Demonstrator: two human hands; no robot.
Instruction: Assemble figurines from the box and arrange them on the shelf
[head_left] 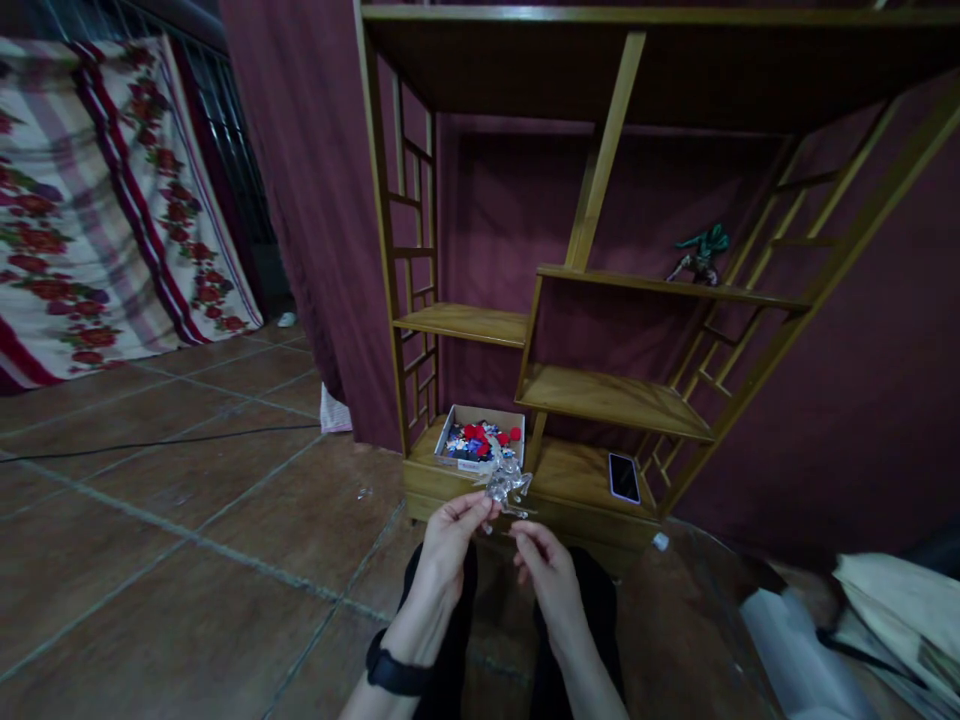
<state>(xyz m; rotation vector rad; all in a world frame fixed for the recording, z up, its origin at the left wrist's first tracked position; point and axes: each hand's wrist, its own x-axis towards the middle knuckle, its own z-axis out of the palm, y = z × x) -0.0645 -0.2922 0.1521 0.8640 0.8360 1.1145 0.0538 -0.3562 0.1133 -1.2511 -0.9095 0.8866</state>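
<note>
My left hand [450, 545], wearing a dark wristband, pinches a clear see-through figurine [504, 484] with thin limbs sticking out. Close below and to the right of it, my right hand [549, 578] is closed, thumb against fingers; anything in that pinch is too small to make out. Just behind the figurine, a shallow open box [444, 452] full of small red, blue, white and dark pieces stands on the lowest shelf. The figurine overlaps the box's front right part in view.
A wooden display shelf [622, 398] stands in front of me. A phone [624, 478] lies on its lowest board, and a green figure [703, 252] stands higher up. Bags [900, 600] lie at right. A black cable [165, 441] crosses the tiled floor at left.
</note>
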